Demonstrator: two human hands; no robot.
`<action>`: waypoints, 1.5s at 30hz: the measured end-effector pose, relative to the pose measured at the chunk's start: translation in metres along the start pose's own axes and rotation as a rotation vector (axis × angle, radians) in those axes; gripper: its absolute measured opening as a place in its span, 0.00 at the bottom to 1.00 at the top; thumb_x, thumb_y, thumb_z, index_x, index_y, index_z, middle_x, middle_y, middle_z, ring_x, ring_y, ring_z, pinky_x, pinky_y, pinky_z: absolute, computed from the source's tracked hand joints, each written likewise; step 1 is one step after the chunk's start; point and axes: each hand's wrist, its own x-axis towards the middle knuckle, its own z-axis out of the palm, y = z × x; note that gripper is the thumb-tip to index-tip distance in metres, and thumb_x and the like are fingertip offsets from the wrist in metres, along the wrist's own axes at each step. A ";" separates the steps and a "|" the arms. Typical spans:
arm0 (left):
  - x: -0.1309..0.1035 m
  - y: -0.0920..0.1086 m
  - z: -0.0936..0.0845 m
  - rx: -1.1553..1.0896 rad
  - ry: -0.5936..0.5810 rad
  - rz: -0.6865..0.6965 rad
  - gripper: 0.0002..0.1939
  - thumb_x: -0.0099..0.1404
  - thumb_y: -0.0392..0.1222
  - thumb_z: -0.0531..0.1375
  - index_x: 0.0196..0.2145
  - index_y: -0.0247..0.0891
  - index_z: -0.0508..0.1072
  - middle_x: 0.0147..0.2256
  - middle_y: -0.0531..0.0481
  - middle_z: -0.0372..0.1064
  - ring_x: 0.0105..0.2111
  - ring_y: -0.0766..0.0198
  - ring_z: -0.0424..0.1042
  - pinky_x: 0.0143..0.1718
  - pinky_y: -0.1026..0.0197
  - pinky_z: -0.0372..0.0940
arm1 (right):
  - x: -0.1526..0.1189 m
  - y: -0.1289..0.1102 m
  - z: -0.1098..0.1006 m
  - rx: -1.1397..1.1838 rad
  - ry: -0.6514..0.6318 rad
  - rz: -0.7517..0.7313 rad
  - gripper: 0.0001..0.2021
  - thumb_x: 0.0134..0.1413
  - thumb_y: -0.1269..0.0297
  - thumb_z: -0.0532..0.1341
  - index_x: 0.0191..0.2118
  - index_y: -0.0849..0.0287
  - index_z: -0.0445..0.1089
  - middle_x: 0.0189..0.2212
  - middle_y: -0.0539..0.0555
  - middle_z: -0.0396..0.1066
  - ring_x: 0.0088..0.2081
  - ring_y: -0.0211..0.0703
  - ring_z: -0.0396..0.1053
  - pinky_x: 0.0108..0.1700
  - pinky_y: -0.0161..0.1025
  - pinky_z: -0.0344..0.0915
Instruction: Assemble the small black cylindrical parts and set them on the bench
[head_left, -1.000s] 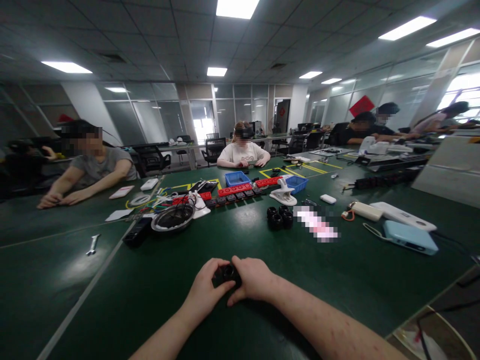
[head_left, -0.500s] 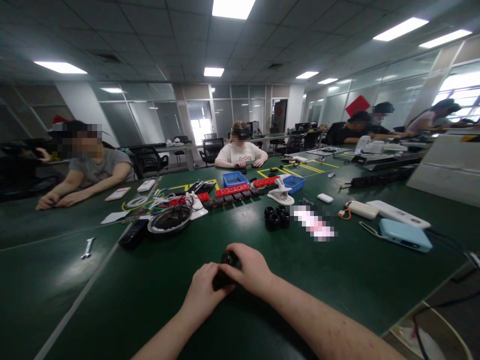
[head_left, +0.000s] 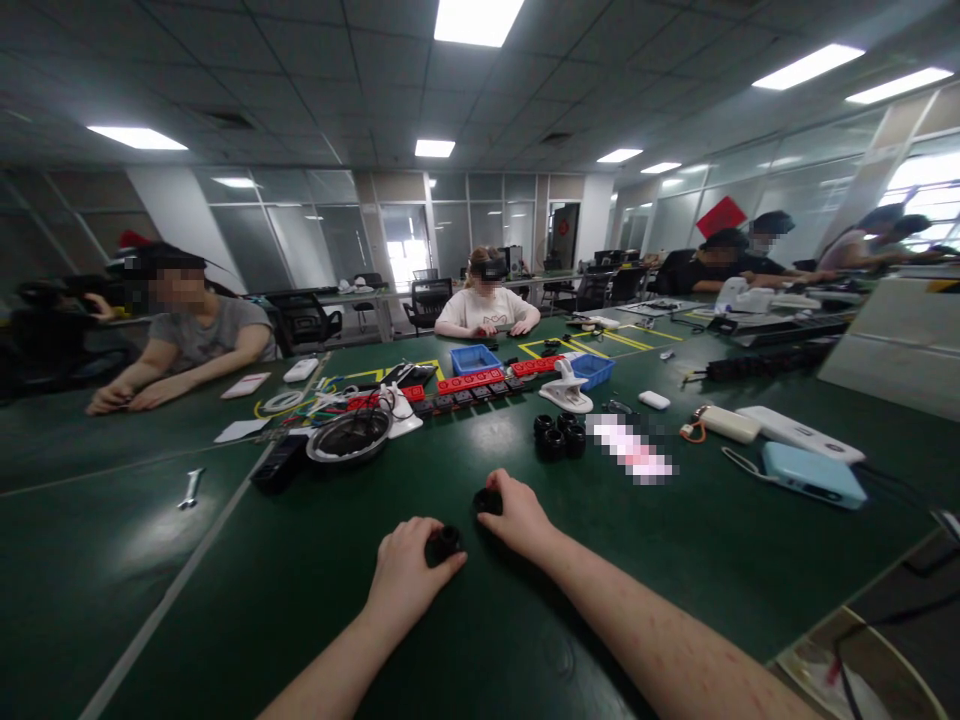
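My left hand (head_left: 409, 570) is closed around a small black cylindrical part (head_left: 448, 541) with a round opening on top, low over the green table (head_left: 465, 650). Ahead and to the right, my right hand (head_left: 517, 515) grips a black round cap-like part (head_left: 486, 500) between thumb and fingers. A gap separates the two parts. Beyond my right hand stands a cluster of several glossy black round parts (head_left: 553, 440). Exactly what kind of parts these are cannot be made out.
A round dark dish (head_left: 349, 437) and a black box (head_left: 279, 464) stand left of centre. A wrench (head_left: 192, 488) lies at far left. To the right are a light-blue power bank (head_left: 814, 476) and a white clip stand (head_left: 566, 388). Co-workers sit around the table.
My hands, which were together on one black object, have come apart, each now with a black part. The right hand moved forward and right. The view shifted slightly.
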 end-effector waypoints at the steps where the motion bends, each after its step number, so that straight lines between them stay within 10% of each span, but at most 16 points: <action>1: 0.000 0.000 0.000 0.014 0.007 -0.003 0.17 0.52 0.53 0.57 0.35 0.40 0.68 0.36 0.50 0.66 0.39 0.56 0.64 0.40 0.57 0.55 | 0.001 0.001 0.000 -0.020 -0.010 0.019 0.24 0.38 0.67 0.63 0.45 0.60 0.59 0.38 0.54 0.67 0.42 0.45 0.63 0.47 0.43 0.53; 7: -0.004 -0.003 0.000 0.087 -0.004 0.045 0.19 0.48 0.56 0.60 0.31 0.40 0.67 0.32 0.51 0.65 0.36 0.58 0.64 0.37 0.60 0.55 | -0.010 -0.016 -0.027 -0.143 0.059 0.000 0.28 0.40 0.54 0.62 0.49 0.61 0.59 0.47 0.59 0.62 0.49 0.50 0.57 0.50 0.44 0.51; 12: -0.004 -0.010 0.001 0.083 -0.059 0.238 0.18 0.47 0.56 0.60 0.28 0.40 0.66 0.29 0.53 0.64 0.32 0.60 0.63 0.32 0.62 0.54 | -0.034 -0.053 -0.029 -0.236 -0.317 -0.041 0.24 0.36 0.46 0.61 0.38 0.58 0.67 0.33 0.55 0.69 0.34 0.48 0.66 0.33 0.38 0.60; 16: -0.003 -0.015 0.000 0.044 -0.100 0.323 0.14 0.50 0.53 0.60 0.28 0.40 0.67 0.29 0.52 0.65 0.32 0.60 0.63 0.32 0.62 0.54 | -0.049 -0.063 -0.010 -0.275 -0.295 -0.067 0.19 0.40 0.50 0.60 0.36 0.58 0.67 0.33 0.56 0.69 0.34 0.47 0.67 0.33 0.38 0.60; 24: -0.006 -0.018 -0.005 -0.026 -0.140 0.334 0.14 0.50 0.54 0.60 0.30 0.42 0.69 0.31 0.54 0.66 0.34 0.61 0.64 0.34 0.62 0.56 | -0.064 0.009 -0.056 -0.199 -0.227 0.161 0.18 0.37 0.53 0.63 0.36 0.56 0.70 0.33 0.53 0.70 0.34 0.44 0.68 0.32 0.34 0.61; 32: -0.006 -0.012 -0.006 -0.032 -0.140 0.275 0.11 0.55 0.50 0.57 0.30 0.41 0.69 0.31 0.54 0.66 0.33 0.62 0.64 0.35 0.61 0.57 | -0.011 0.088 -0.090 -0.243 0.024 0.399 0.19 0.41 0.53 0.60 0.37 0.62 0.67 0.34 0.59 0.69 0.37 0.49 0.68 0.33 0.38 0.61; 40: -0.004 -0.009 -0.007 -0.041 -0.146 0.254 0.10 0.56 0.49 0.56 0.29 0.41 0.70 0.30 0.54 0.66 0.33 0.62 0.64 0.35 0.61 0.57 | -0.007 0.097 -0.087 -0.246 0.158 0.457 0.26 0.41 0.48 0.59 0.42 0.63 0.60 0.32 0.58 0.68 0.33 0.48 0.68 0.30 0.38 0.61; 45: -0.003 -0.008 -0.006 -0.042 -0.145 0.260 0.09 0.56 0.49 0.57 0.28 0.41 0.70 0.29 0.54 0.67 0.32 0.62 0.64 0.34 0.61 0.56 | -0.025 0.047 -0.084 -0.303 0.019 0.297 0.16 0.48 0.49 0.53 0.32 0.58 0.64 0.30 0.55 0.69 0.31 0.46 0.67 0.28 0.38 0.59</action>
